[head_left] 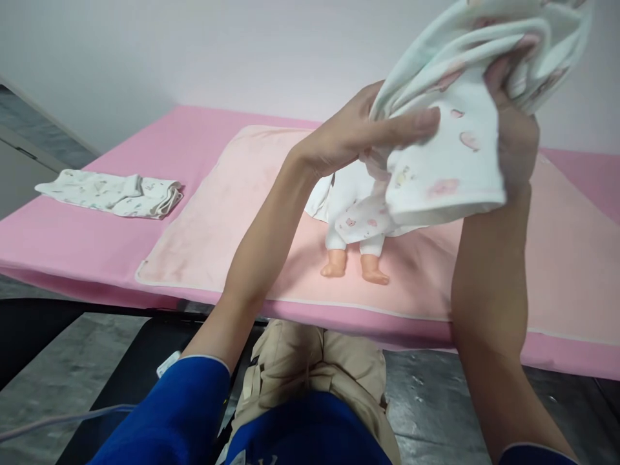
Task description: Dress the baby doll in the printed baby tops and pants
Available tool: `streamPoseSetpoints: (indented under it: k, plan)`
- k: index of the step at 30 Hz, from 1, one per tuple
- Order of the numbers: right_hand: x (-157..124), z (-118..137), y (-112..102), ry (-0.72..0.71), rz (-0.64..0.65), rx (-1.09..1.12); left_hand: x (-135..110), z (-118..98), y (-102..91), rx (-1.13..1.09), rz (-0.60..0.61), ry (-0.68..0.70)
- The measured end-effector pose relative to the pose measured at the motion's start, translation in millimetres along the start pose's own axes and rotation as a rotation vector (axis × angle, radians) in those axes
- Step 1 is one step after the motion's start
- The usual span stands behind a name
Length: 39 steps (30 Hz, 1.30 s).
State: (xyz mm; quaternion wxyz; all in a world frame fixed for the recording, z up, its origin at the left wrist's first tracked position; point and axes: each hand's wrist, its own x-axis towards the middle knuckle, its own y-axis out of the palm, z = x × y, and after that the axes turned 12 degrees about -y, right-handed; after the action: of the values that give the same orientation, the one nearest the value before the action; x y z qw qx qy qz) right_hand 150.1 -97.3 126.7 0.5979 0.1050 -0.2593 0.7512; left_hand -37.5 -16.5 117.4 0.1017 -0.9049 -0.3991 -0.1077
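Observation:
Both my hands hold up a white baby garment (455, 148) printed with small pink figures, above the table. My left hand (358, 129) grips its left edge, thumb stretched along the cloth. My right hand (516, 123) is closed on the bunched upper part, fingers partly wrapped in fabric. Below the garment a baby doll (356, 239) in white printed clothes lies on a peach blanket (213, 219), its bare feet pointing toward me. The garment and my hands hide the doll's upper body and head.
The blanket lies on a pink padded table (97, 239). A folded white printed cloth (116, 194) rests at the table's left end. A pale wall stands behind. My beige trousers and the grey floor show below the table's near edge.

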Motion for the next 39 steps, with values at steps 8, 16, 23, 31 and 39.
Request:
streamPoseSetpoints:
  k: [8, 16, 23, 31, 39]
  plan:
    - [-18.1, 7.7, -7.7, -0.188, -0.171, -0.113, -40.8, -11.1, 9.1, 0.061, 0.085, -0.100]
    - [-50.7, 9.9, 3.7, -0.174, -0.153, -0.005, -92.0, -18.9, 40.7, -0.075, 0.006, -0.053]
    - [-121.4, 32.7, 13.3, 0.070, 0.208, 0.030, -158.3, 13.0, 86.9, -0.196, 0.031, -0.103]
    - [-149.0, 14.3, 16.7, 0.199, 0.135, 0.090, -185.2, 50.1, 100.3, -0.091, 0.050, -0.214]
    - [-145.9, 6.4, 41.1, 0.156, 0.318, 0.125, -189.6, 68.4, 91.0, -0.325, 0.008, -0.133]
